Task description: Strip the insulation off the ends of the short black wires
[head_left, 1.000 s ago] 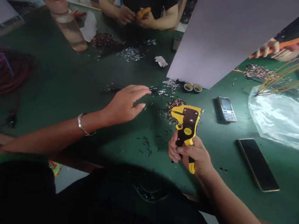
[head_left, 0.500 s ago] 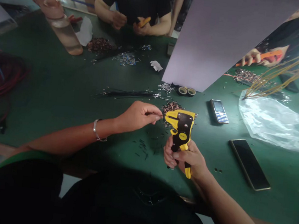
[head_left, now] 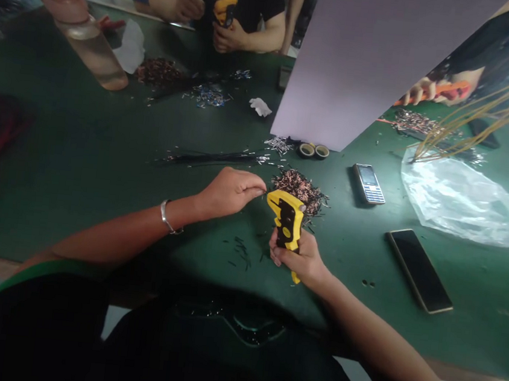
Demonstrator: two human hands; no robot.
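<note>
My right hand (head_left: 304, 257) is wrapped round the grip of a yellow and black wire stripper (head_left: 286, 218), its head pointing left and tilted. My left hand (head_left: 231, 195), with a silver bracelet at the wrist, is closed in a pinch at the stripper's nose. Only the tip of a thin black wire (head_left: 265, 191) shows at those fingertips; the rest is hidden by the hand. Behind the stripper lies a heap of copper and black wire scraps (head_left: 298, 186). A bundle of black wires (head_left: 215, 159) rests beyond my left hand, and loose black bits (head_left: 241, 253) lie nearer me.
Two tape rolls (head_left: 314, 151) sit by a pale upright panel (head_left: 368, 63). A keypad phone (head_left: 368, 184), a smartphone (head_left: 419, 270) and a clear plastic bag (head_left: 458, 200) lie to the right. A bottle (head_left: 92, 46) stands at left. Across the table, a co-worker's hand (head_left: 229, 36) holds a yellow tool.
My right hand has turned the stripper and shifted it left, uncovering more of the scrap heap. My left hand stays pinched, slightly further left. The co-worker opposite has raised their tool.
</note>
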